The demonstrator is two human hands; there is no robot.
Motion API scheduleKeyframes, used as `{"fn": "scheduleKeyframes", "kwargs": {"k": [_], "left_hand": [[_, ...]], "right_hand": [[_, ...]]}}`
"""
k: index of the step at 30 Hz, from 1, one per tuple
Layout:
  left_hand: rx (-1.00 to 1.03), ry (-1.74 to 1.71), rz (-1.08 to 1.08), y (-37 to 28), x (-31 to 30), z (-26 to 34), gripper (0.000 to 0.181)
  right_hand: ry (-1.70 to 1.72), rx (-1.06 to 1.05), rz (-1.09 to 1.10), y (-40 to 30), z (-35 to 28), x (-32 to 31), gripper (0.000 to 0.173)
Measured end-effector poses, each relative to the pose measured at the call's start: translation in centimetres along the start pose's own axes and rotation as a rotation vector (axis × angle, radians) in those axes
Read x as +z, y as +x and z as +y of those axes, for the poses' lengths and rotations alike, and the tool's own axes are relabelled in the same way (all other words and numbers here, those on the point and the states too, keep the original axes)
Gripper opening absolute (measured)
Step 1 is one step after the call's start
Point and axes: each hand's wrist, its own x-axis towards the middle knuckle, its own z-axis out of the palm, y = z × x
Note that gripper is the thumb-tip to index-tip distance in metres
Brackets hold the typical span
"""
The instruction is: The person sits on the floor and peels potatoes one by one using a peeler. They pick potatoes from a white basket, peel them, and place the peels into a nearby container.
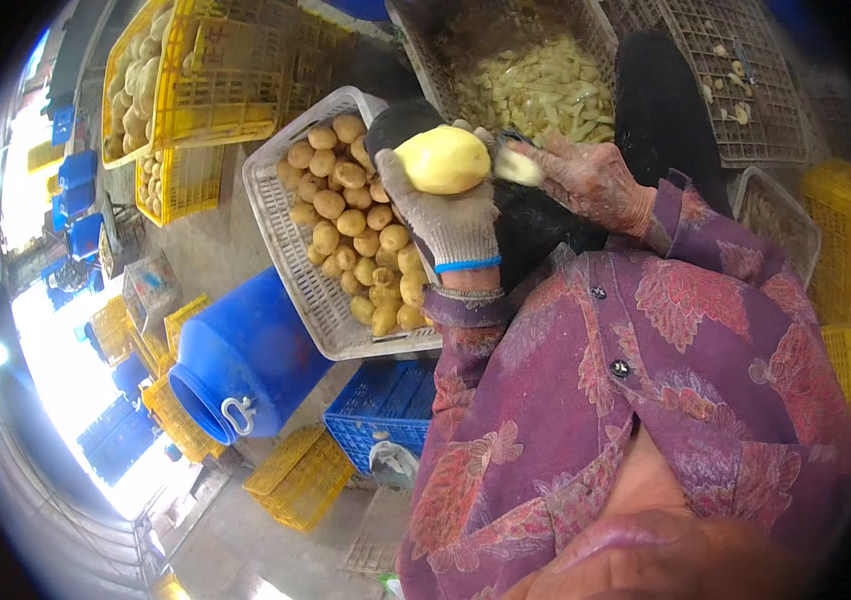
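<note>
My left hand (pixel 449 221), in a grey knit glove with a blue cuff edge, grips a large peeled potato (pixel 446 160). Its pale yellow flesh shows almost all over. Just to the right, my bare right hand (pixel 596 184) holds a small peeler (pixel 515 138), mostly hidden by the fingers. A pale, blurred strip of peel (pixel 519 168) hangs at the tool, close beside the potato. Left of my gloved hand stands a white plastic crate (pixel 275 247) full of unpeeled potatoes (pixel 350 223). Ahead of both hands, a crate (pixel 425 56) holds a heap of wet peelings (pixel 545 86).
A blue plastic barrel (pixel 253 345) lies tilted at the left, by a blue crate (pixel 380 409). Yellow crates (pixel 219 82) of potatoes are stacked at upper left. An upturned grey crate (pixel 755 127) with scraps and another yellow crate (pixel 842 247) stand to the right.
</note>
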Motion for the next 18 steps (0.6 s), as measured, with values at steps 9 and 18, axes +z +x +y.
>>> {"fn": "scheduleKeyframes", "kwargs": {"k": [9, 18], "left_hand": [[-0.032, 0.141, 0.036, -0.4, 1.1, 0.5, 0.066], [-0.152, -0.104, 0.012, 0.3, 1.2, 0.9, 0.069]], "right_hand": [[0.202, -0.084, 0.174, 2.8, -1.8, -1.8, 0.053], [0.247, 0.080, -0.002, -1.6, 1.1, -1.0, 0.043]]}}
